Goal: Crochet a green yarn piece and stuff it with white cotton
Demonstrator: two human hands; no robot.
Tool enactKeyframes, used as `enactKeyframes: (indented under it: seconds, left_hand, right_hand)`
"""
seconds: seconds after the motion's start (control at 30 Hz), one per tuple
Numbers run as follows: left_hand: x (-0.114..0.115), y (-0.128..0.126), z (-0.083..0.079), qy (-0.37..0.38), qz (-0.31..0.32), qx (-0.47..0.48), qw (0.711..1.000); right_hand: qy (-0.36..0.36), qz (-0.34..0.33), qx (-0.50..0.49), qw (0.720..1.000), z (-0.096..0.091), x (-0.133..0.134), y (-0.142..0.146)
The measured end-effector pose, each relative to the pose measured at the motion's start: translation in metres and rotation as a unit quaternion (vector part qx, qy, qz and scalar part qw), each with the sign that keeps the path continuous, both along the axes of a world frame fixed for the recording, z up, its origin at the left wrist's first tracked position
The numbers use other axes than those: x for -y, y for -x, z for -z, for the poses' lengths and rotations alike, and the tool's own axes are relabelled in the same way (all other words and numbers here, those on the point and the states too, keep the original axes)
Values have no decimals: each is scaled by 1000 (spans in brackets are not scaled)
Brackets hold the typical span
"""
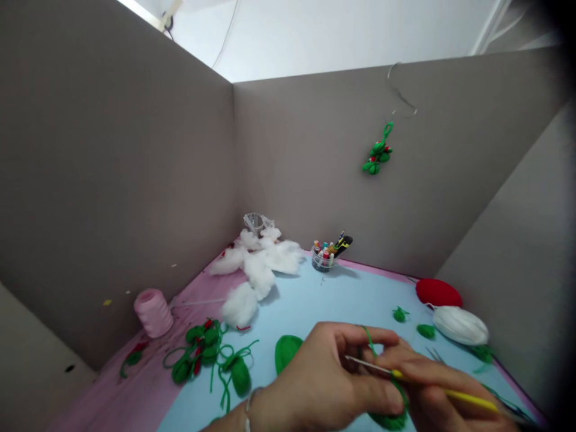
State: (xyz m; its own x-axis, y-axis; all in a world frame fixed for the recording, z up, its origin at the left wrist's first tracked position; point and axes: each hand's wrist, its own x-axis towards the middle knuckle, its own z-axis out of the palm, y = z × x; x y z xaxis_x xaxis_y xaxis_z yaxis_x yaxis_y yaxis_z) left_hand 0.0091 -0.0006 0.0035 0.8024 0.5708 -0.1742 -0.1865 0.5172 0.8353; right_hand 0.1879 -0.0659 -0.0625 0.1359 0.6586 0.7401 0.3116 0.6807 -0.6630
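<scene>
My left hand (321, 375) is closed on a green crochet piece (389, 420), whose lower part shows under the thumb. A strand of green yarn (369, 341) runs over its raised index finger. In my right hand (443, 378) lies a crochet hook (470, 400) with a yellow handle and a thin metal shaft. The hook's tip points left, in front of my left palm. Both hands meet at the crochet piece, and the fingers hide most of it. A green ball of yarn (287, 353) sits just behind my left hand.
Green and red crocheted pieces (202, 348) and a pink thread cone (153, 313) lie left. White stuffing (258, 273) and a cup of pens (324, 259) stand farther back. Red yarn (438, 293) and white yarn (459, 324) lie right. A green ornament (377, 157) hangs on the partition.
</scene>
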Motion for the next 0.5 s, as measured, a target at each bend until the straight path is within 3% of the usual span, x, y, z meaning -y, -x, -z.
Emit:
enactKeyframes:
  seconds: [0.1, 0.2, 0.37, 0.5]
  left_hand:
    - [5, -4, 2, -12, -30, 5, 999]
    - [6, -7, 4, -73, -94, -28, 993]
    - [4, -11, -1, -108, -150, -84, 979]
    - [3, -9, -8, -160, -156, -120, 967]
  right_hand:
    - [-48, 49, 4, 998, 3, 0, 11]
    - [-28, 73, -48, 996, 0, 2, 11]
    - [64, 19, -134, 989, -4, 0, 2]
    - [80, -42, -178, 980, -6, 0, -3]
